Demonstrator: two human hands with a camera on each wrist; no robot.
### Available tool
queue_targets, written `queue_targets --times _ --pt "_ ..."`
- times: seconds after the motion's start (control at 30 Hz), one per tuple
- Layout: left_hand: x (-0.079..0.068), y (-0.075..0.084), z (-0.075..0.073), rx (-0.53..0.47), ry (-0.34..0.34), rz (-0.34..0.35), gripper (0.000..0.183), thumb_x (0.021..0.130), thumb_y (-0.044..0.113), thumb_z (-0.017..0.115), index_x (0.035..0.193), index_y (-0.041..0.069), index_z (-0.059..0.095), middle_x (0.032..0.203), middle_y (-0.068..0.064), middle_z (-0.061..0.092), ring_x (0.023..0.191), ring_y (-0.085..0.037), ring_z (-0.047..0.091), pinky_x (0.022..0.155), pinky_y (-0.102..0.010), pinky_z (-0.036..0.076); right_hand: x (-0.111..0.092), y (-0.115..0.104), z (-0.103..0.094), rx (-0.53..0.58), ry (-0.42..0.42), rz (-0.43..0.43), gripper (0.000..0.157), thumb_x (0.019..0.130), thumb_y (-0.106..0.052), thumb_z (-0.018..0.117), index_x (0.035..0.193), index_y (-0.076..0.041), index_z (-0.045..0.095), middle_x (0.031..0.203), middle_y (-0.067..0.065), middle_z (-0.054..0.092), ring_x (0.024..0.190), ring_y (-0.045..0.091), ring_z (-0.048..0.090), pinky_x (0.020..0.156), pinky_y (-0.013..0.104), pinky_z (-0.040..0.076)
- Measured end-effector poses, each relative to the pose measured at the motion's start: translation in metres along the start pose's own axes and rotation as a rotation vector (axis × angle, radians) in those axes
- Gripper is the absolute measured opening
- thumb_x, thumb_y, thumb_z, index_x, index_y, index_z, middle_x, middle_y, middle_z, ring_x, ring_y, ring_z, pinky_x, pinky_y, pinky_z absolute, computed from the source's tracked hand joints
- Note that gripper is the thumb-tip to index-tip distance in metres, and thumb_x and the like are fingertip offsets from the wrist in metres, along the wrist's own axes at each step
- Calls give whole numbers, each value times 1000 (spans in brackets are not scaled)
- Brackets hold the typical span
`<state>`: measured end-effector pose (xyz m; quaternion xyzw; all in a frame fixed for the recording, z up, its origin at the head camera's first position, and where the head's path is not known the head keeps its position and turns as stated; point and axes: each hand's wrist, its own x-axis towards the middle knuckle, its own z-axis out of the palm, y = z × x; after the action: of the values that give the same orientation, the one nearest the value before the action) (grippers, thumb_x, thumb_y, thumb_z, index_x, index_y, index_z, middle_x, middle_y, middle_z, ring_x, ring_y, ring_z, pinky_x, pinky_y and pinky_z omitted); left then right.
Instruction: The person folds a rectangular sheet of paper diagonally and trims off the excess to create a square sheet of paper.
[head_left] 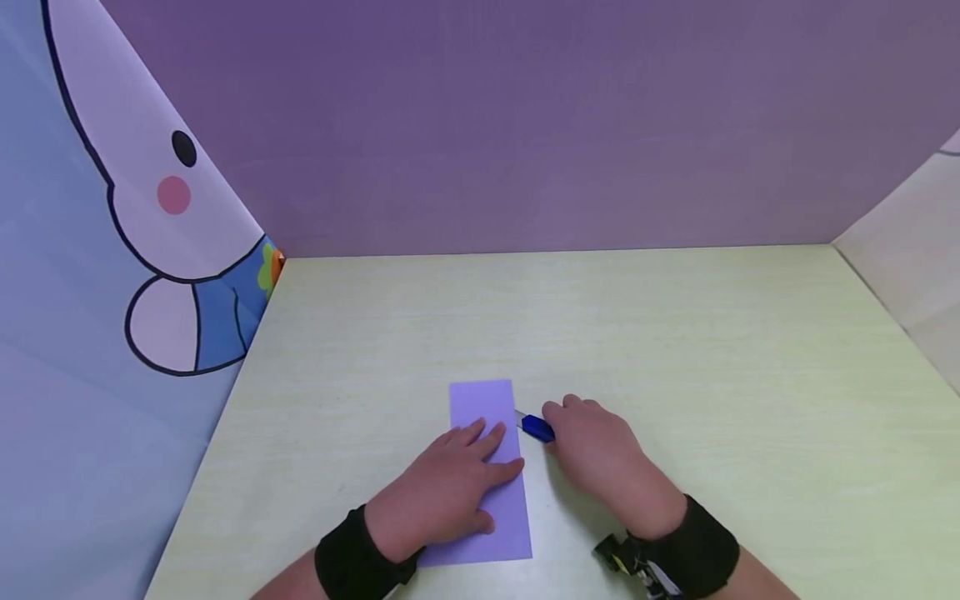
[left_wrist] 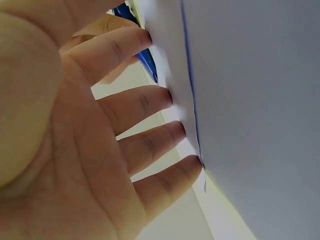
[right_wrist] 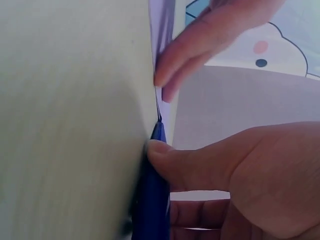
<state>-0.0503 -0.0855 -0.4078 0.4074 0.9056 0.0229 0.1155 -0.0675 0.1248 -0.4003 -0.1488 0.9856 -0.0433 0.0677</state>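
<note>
A narrow purple sheet of paper (head_left: 487, 400) lies on the pale table, its long side running away from me. My left hand (head_left: 450, 492) presses on it with fingers spread, and the fingertips (left_wrist: 162, 96) touch its surface in the left wrist view. Just right of the sheet, my right hand (head_left: 596, 446) grips a blue utility knife (head_left: 537, 428), with the thumb (right_wrist: 162, 150) along its body. The knife's thin blade points left and meets the sheet's right edge. Most of the handle is hidden inside the right hand in the head view.
The light wood-grain table (head_left: 675, 333) reaches back to a purple wall panel (head_left: 525, 125). At the left stands a blue panel with a cartoon figure (head_left: 172, 242), and a pale panel (head_left: 907, 242) stands at the right. Black bands (head_left: 697, 546) circle both wrists.
</note>
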Motion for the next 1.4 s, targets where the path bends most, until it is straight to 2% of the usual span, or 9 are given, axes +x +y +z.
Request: queue_targets --times 0.23,0.47,0.63,0.83,1.4 --pt "0 0 -2 12 -15 -1 66 82 47 74 143 32 52 154 -10 38 142 -35 30 112 -47 33 3 0 2 14 33 -15 22 87 -22 73 101 -10 61 82 3 51 74 21 51 57 35 47" --pt "-4 -1 -5 -38 -16 -9 74 75 44 82 142 31 52 152 -6 41 141 -31 33 109 -48 36 2 0 0 22 -18 -14 20 86 -21 74 97 -12 61 80 3 51 72 21 51 58 35 46" --pt "-4 -1 -6 -37 -9 -19 80 69 47 85 141 31 53 150 -4 43 138 -30 35 108 -48 37 2 -1 -1 35 -46 -20 20 86 -21 74 97 -12 61 79 3 51 71 20 50 57 34 45" --pt "-4 -1 -4 -35 -5 -3 78 69 45 85 140 30 55 153 -11 38 143 -36 27 115 -45 28 1 -3 -2 33 -47 -23 20 85 -21 75 97 -12 61 79 2 51 71 20 50 57 34 45" --pt "-1 1 -7 -61 -80 -37 78 72 46 83 143 32 52 156 -11 34 144 -34 25 115 -44 28 2 -2 3 28 3 -13 21 86 -22 74 98 -12 61 81 4 52 73 21 51 56 35 46"
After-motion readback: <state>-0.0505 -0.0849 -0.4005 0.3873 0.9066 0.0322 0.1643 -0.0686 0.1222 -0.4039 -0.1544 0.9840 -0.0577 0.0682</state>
